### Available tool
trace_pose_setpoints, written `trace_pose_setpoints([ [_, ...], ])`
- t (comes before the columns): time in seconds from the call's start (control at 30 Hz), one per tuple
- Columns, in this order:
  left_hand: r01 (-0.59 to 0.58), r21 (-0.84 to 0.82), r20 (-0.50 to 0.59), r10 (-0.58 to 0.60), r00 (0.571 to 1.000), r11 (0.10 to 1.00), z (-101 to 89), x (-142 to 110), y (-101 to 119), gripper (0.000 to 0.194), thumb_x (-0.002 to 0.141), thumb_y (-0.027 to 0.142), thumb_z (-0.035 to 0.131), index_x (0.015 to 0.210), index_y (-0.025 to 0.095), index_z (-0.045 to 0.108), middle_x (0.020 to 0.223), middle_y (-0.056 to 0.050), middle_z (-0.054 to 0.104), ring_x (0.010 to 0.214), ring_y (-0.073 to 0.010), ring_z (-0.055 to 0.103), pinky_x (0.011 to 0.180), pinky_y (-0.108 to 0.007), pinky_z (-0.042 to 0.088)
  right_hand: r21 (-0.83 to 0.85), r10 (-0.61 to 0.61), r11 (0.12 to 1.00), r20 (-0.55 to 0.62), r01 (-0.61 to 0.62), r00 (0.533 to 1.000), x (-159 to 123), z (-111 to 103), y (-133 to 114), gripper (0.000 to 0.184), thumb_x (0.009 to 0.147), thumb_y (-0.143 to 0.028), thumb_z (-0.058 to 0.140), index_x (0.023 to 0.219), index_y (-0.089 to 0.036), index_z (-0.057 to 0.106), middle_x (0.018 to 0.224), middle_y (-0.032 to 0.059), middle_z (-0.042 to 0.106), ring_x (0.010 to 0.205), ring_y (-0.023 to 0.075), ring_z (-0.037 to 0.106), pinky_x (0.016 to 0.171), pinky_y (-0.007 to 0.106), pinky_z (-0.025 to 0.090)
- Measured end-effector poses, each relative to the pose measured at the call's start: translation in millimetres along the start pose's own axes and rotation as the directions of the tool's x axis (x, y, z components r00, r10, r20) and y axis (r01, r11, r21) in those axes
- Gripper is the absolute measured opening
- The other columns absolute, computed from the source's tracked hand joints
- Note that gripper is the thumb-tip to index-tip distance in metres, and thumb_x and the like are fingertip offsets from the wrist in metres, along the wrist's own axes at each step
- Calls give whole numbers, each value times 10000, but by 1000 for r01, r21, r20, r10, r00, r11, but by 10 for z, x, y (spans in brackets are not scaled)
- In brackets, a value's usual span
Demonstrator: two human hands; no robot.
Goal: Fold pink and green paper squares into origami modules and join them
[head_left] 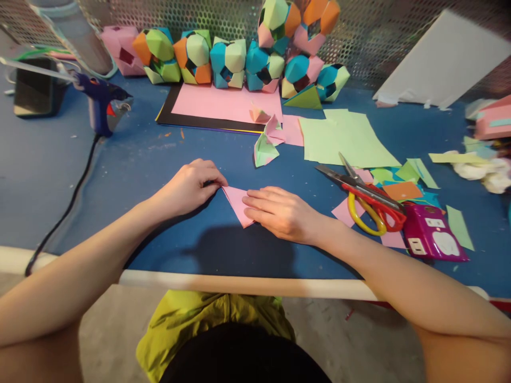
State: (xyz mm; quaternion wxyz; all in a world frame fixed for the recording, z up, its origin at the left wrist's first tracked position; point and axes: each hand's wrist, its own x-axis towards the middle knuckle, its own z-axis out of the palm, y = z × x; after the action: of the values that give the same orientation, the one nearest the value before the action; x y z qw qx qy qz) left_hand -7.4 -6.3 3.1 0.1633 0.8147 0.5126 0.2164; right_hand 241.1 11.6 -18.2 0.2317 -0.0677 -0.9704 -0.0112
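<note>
A piece of pink folded paper (236,202), shaped like a triangle, lies on the blue table in front of me. At its upper left corner, my left hand (197,182) is closed, pinching the tip between thumb and fingertips. From the other side, my right hand (281,211) lies flat with stretched fingers over the paper's right part, covering it; its thumb is hidden. Just beyond my hands sits a folded pink and green paper piece (266,149).
Several multicoloured paper balls (227,61) line the back mesh. A blue glue gun (98,101) with its cord stands left. To the right are green sheets (343,138), scissors (365,199), paper scraps (403,190) and a purple power socket block (435,231).
</note>
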Motion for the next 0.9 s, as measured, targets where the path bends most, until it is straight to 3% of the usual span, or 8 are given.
trace_pose_setpoints([
  [0.67, -6, 2, 5, 6, 1000, 1000, 5, -4, -7, 267, 794, 203, 451, 819, 203, 717, 827, -53, 681, 844, -208, 581, 827, -345, 452, 5, -30, 1000, 28, 30, 999, 28, -25, -11, 261, 929, -110, 442, 954, -155, 698, 1112, 112, 705, 1086, 240, 632, 875, 433, 513],
  [0.9, 110, 49, -129, -102, 986, 993, -83, -7, -10, 241, 771, 178, 476, 756, 201, 716, 805, -67, 655, 819, -228, 590, 794, -352, 464, -70, -56, 996, 34, 59, 998, 39, -55, -20, 265, 913, -80, 442, 942, -152, 695, 1099, 86, 712, 1065, 237, 642, 885, 409, 507],
])
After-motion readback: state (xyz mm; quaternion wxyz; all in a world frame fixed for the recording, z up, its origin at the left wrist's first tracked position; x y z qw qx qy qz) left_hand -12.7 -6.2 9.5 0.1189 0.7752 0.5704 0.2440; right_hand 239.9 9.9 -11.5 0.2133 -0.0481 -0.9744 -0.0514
